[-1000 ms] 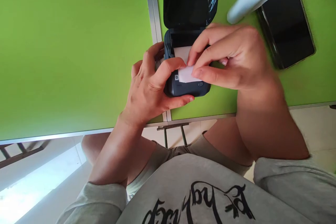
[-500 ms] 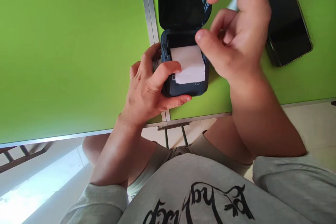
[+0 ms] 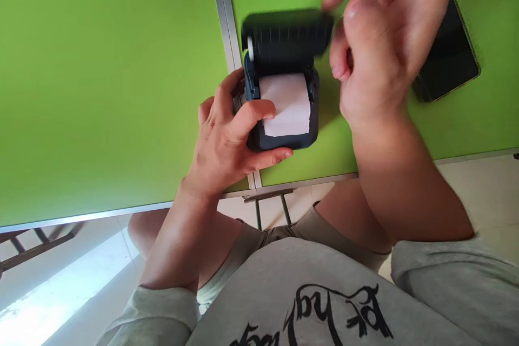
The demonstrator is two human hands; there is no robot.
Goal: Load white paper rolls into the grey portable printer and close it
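Note:
A small dark thermal printer sits on the green table with its hinged lid partly raised. White paper lies out of its compartment and over the front of the body. My left hand grips the printer from the left, its index finger pressing on the paper and its thumb along the front edge. My right hand is at the lid's right side, slightly blurred, with the index finger stretched to the lid's far right corner. The thumb is apart from that finger and the other fingers are curled, with nothing seen in them.
A black smartphone lies to the right, partly behind my right hand. A metal seam strip runs across the green table. The table's near edge is just in front of my lap.
The lid has swung from fully open to partly lowered over the printer. My right hand has shifted to the right with its index finger by the lid. My left hand keeps its grip.

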